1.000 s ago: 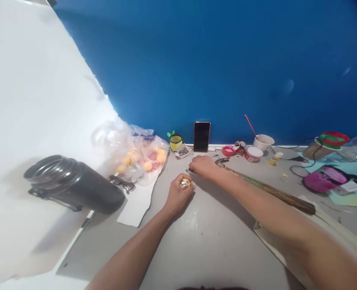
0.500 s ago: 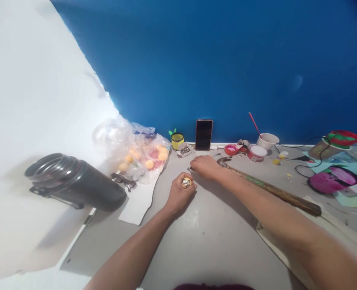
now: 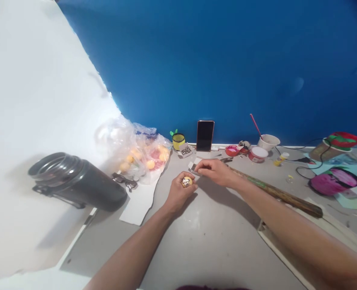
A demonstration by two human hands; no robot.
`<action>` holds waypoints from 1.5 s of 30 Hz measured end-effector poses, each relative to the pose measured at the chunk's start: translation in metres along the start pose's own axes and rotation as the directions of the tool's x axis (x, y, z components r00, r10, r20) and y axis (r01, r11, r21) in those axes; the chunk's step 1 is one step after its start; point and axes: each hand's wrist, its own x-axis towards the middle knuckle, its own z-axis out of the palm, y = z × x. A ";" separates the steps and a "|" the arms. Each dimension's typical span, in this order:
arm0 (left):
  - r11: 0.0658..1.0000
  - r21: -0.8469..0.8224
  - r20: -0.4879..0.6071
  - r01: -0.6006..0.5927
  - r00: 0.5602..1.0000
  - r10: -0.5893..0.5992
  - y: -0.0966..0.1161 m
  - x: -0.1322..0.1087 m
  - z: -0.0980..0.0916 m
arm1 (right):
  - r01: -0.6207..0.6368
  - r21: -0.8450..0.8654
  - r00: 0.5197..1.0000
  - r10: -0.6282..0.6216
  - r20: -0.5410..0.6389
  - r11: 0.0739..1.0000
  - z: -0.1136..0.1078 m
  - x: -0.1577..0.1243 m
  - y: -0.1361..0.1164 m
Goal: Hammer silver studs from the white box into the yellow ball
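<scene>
My left hand [image 3: 178,192] is wrapped round a small yellow ball [image 3: 191,181] with shiny silver bits clustered on its top. To the right, my right hand [image 3: 215,171] hovers with fingertips pinched over the edge of a small open white box [image 3: 193,166]; what lies between the fingertips is too small to make out. A second small open box [image 3: 185,150] with silver pieces in it stands farther back. Behind my right hand and forearm lies a claw hammer [image 3: 275,191] with a worn wooden handle, its head partly hidden.
A dark flask [image 3: 84,181] leans large at the left, near glasses [image 3: 124,180] and a plastic bag of yellow balls [image 3: 142,159]. A phone [image 3: 205,135] stands against the blue wall. Right of it are a red dish [image 3: 232,150], a tub [image 3: 257,154] and a paper bowl [image 3: 268,141].
My right hand has drawn back and to the right, uncovering the nearer white box. The left hand keeps holding the ball in nearly the same place.
</scene>
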 end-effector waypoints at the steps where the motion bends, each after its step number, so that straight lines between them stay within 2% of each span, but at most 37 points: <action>1: 1.000 -0.014 0.024 0.003 1.000 -0.002 0.001 -0.001 0.000 | -0.036 0.134 0.999 0.039 -0.021 0.990 0.002 -0.009 -0.001; 3: 1.000 -0.024 0.068 0.000 0.998 0.001 0.003 -0.003 0.001 | -0.112 0.341 0.991 0.130 -0.032 0.933 0.010 -0.025 -0.002; 6: 1.000 -0.015 0.104 0.002 0.995 -0.001 0.004 -0.005 0.002 | -0.186 0.514 0.975 0.220 -0.007 0.837 0.021 -0.041 0.002; 10: 0.999 0.051 0.112 0.002 0.994 -0.008 0.006 -0.007 0.002 | -0.218 0.590 0.963 0.271 -0.001 0.777 0.030 -0.049 0.009; 14: 0.995 0.098 0.151 -0.015 0.989 0.000 0.009 -0.009 0.003 | -0.193 0.635 0.972 0.236 0.017 0.748 0.030 -0.051 0.012; 19: 0.996 0.084 0.253 0.029 0.966 -0.049 0.010 -0.011 0.005 | -0.175 0.602 0.978 0.209 0.014 0.779 0.032 -0.053 0.012; 23: 0.994 0.096 0.281 0.046 0.957 -0.071 0.007 -0.012 0.006 | -0.143 0.553 0.983 0.182 -0.015 0.821 0.036 -0.054 0.012; 28: 0.984 0.179 0.236 0.017 0.970 -0.060 0.005 -0.012 0.007 | -0.140 0.484 0.984 0.176 -0.028 0.864 0.039 -0.054 0.013; 34: 0.952 0.299 0.155 -0.069 0.988 0.023 0.004 -0.015 0.010 | -0.163 0.458 0.979 0.200 -0.033 0.874 0.040 -0.055 0.016; 45: 0.949 0.316 0.135 -0.015 0.990 -0.030 0.012 -0.020 0.013 | -0.158 0.452 0.984 0.176 0.004 0.878 0.036 -0.054 0.019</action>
